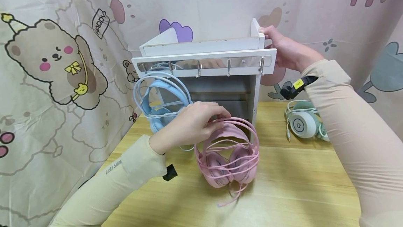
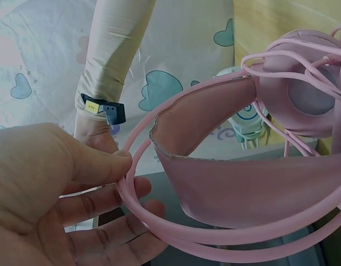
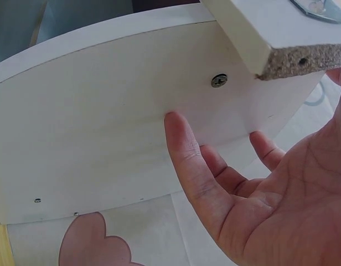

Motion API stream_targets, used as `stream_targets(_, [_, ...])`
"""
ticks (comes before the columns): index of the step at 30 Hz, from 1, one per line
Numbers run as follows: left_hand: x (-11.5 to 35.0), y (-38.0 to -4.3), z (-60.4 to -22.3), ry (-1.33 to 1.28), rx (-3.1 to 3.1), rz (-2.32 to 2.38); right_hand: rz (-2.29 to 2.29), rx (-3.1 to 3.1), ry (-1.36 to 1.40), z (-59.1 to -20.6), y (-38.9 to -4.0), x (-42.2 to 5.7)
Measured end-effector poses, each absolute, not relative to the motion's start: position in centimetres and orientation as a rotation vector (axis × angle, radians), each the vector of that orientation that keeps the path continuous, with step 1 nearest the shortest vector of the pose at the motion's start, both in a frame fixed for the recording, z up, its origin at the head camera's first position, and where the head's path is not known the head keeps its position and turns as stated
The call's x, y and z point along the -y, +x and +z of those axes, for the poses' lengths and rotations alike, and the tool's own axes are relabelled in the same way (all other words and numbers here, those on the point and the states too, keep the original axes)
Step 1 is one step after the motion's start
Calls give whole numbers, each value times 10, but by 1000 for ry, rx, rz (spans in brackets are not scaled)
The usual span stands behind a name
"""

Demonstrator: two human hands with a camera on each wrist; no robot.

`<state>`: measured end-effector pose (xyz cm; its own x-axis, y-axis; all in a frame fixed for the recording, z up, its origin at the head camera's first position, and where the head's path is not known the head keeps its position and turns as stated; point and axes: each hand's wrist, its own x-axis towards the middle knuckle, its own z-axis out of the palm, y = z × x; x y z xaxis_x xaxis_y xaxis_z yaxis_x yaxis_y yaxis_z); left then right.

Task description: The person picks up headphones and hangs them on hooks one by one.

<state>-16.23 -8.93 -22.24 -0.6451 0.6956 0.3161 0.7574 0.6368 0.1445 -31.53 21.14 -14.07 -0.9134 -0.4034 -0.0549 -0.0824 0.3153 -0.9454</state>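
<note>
My left hand (image 1: 204, 120) pinches the headband of pink headphones (image 1: 231, 164) between thumb and fingers. They dangle in front of the white shelf unit (image 1: 201, 47), with their pink cable wound around them. The left wrist view shows the thumb and fingers on the thin outer bands of the pink headphones (image 2: 259, 188). Against the shelf's right side panel (image 3: 104, 122), my right hand (image 1: 284, 48) rests near the top corner, its fingertips touching the panel. Blue headphones (image 1: 163, 97) hang at the left end of the metal hook rail (image 1: 217, 63).
Green-and-white headphones (image 1: 303, 122) lie on the wooden table (image 1: 283, 181) to the right of the shelf. Several hooks line the rail on the shelf's front. A cartoon-printed curtain (image 1: 220, 6) hangs behind and along the left.
</note>
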Motion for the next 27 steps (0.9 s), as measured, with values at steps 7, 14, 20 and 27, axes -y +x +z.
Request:
stream_targets(7, [89,-164,-219,-1163,2637,-329,-1628,-2318,-439,-141,-316,-211])
stream_targets(14, [89,-165,-218,-1147,2645,-317,-1640,-2305,-447,-142,-315,-210])
stream_targets(20, [89,-165,-217,-1151,2633,-316,-1623,-2324,-444,-142,-315,-209])
stream_targets(27, [91,-167,-215,-1149,2620,-322,-1619,-2330,-436,-141,-314,-209])
